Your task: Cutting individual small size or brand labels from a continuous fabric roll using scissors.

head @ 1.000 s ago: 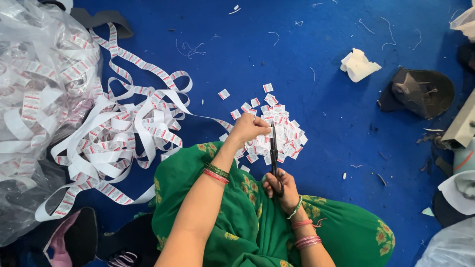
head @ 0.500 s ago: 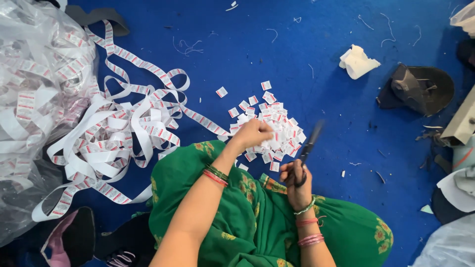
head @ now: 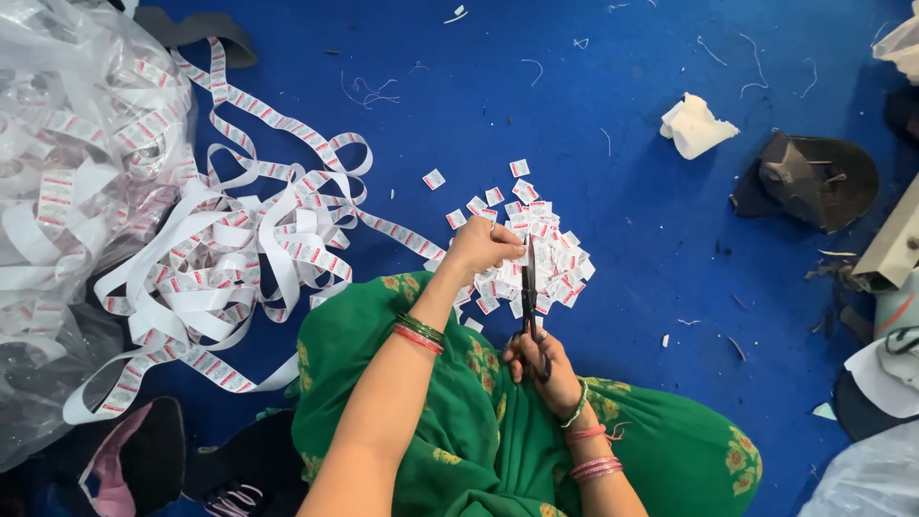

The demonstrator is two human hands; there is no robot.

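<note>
- On blue floor cloth (head: pixel 613 124), left hand (head: pixel 479 247) pinches white red-printed label ribbon (head: pixel 402 232) at its end.
- Right hand (head: pixel 536 356) grips black steel scissors (head: pixel 527 292) (blades closed), mid-snip, apparently.
- Cut paper labels (head: pixel 555 263) pile beneath; next snip likely needs ribbon fed forward.

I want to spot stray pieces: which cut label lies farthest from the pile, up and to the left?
The single small label lying alone on the blue floor, upper left of the pile of cut labels; the others lie nearer it.
</note>
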